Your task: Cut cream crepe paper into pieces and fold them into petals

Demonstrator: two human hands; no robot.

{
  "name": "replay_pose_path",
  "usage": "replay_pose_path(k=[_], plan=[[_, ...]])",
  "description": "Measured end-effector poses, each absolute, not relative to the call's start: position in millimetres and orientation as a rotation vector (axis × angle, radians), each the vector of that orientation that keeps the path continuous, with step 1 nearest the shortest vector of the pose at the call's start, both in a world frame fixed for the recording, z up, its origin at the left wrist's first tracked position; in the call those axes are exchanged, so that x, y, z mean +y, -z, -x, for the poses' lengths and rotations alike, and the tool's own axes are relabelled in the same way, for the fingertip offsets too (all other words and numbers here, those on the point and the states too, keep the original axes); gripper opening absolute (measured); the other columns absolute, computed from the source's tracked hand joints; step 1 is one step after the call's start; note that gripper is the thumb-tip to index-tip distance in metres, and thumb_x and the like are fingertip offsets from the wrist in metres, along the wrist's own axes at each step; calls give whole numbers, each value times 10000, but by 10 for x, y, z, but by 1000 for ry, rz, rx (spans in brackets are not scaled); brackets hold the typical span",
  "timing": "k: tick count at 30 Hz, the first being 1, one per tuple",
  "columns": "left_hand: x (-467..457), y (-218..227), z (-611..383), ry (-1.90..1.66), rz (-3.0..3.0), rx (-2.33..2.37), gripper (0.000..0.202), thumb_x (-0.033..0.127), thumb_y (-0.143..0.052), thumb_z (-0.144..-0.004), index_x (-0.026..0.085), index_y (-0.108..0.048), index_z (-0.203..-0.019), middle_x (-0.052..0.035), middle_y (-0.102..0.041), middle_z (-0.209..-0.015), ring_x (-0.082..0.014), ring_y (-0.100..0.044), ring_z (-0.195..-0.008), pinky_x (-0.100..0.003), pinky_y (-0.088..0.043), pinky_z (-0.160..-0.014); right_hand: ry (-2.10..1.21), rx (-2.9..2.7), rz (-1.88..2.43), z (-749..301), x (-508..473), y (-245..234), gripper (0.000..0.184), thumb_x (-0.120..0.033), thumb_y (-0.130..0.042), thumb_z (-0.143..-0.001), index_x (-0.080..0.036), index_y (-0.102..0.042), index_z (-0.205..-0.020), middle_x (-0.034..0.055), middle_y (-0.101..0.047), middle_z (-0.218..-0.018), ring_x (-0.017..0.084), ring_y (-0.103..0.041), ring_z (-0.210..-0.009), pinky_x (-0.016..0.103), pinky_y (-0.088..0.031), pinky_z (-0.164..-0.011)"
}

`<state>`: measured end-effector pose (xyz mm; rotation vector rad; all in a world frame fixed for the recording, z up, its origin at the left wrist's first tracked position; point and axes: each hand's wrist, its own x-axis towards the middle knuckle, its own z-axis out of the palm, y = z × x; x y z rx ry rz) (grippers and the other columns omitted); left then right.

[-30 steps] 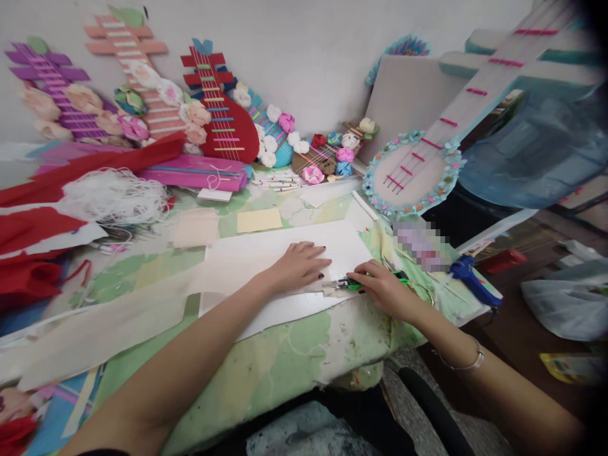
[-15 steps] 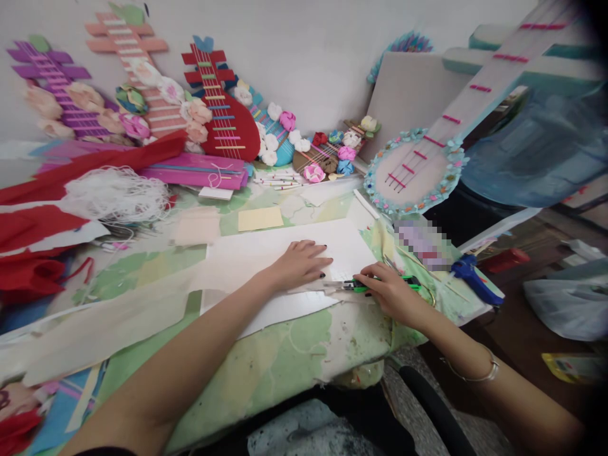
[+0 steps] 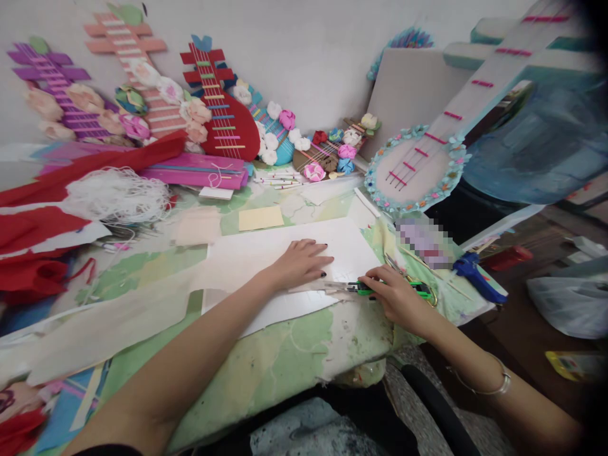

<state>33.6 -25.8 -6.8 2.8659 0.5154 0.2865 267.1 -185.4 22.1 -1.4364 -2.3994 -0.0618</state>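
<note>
My left hand point(image 3: 301, 261) lies flat with fingers spread on a white sheet of board point(image 3: 280, 259) in the middle of the table. My right hand point(image 3: 396, 294) is closed round a green-handled cutter point(image 3: 363, 289) lying along the sheet's right near edge, its blade end pointing left toward my left hand. A thin strip of the white sheet sits between the two hands.
Paper guitar crafts point(image 3: 223, 107) with paper flowers point(image 3: 285, 120) lean on the wall. Red paper point(image 3: 38, 221) and white string point(image 3: 114, 193) lie at left. A round blue-rimmed banjo craft point(image 3: 413, 168), a blue glue gun point(image 3: 475, 275) and the table edge point(image 3: 304, 380) are at right and front.
My right hand with the cutter has slid a little to the right along the sheet's edge. My left hand stays pressed on the sheet.
</note>
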Motion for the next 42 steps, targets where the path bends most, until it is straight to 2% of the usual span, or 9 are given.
replay_pose_path(k=[7,14,21,33,42], plan=[[-260,56,-339,-283,-2848,522,404,409,-436,-910,348,-470,-1308,-24,-384,-1447,-313,-313,-1276,-468,-241,-1017,41,-2339,1483,-2671,-1947,-187,361,3,-453,-781,-152,-606,-1068,146,-586,-945,267,-530,-866,411,-470,-708],[-247,69,-331,-313,-2829,504,391,399,-435,-912,337,-490,-1294,-25,-398,-1442,-308,-322,-1278,-474,-251,-1018,62,-2337,1465,-2640,-1907,-142,374,30,-450,-774,-152,-590,-1069,135,-577,-954,253,-516,-875,399,-466,-730],[-195,136,-340,-387,-2778,534,369,361,-410,-930,263,-536,-1263,-49,-462,-1396,-257,-372,-1260,-434,-267,-1036,74,-2358,1425,-2553,-1804,-129,333,-15,-445,-816,-161,-576,-1085,135,-577,-959,253,-507,-884,400,-463,-722],[-213,122,-333,-354,-2794,530,366,375,-455,-919,293,-522,-1269,-26,-429,-1422,-267,-328,-1285,-436,-242,-1043,63,-2328,1457,-2571,-1951,-64,409,-2,-454,-809,-197,-516,-1163,125,-564,-989,253,-509,-891,401,-471,-715],[-223,100,-332,-366,-2789,544,359,348,-461,-917,278,-538,-1261,-32,-442,-1412,-280,-347,-1268,-442,-271,-1027,83,-2252,1508,-2497,-1985,-45,346,-36,-474,-828,-165,-524,-1145,141,-567,-987,259,-505,-890,419,-472,-735]])
